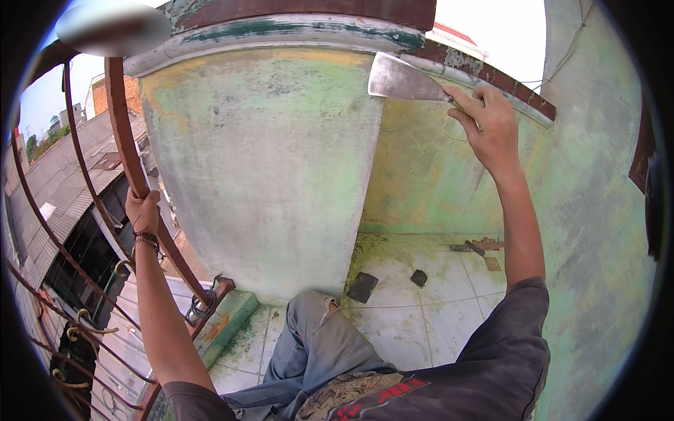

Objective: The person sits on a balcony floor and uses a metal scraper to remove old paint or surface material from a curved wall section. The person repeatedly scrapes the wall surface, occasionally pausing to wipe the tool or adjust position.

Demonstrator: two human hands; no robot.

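My right hand (487, 123) grips the handle of a wide metal scraper (405, 81). Its blade points left, in front of the upper right corner of a green and grey painted wall (263, 158); whether it touches the wall I cannot tell. Above the blade runs a white moulding (295, 34) with worn green paint. On the left, my left hand (143, 210), with dark bracelets at the wrist, is closed around a reddish-brown metal railing post (124, 131).
Curved railing bars (79, 158) stand at the left, with corrugated roofs (79, 194) below and beyond. Dark flat pieces (362, 287) and brown scraps (489, 244) lie on the mossy white tiles (389, 326). A low green ledge (231, 321) borders the railing. Another painted wall (590, 237) rises at right.
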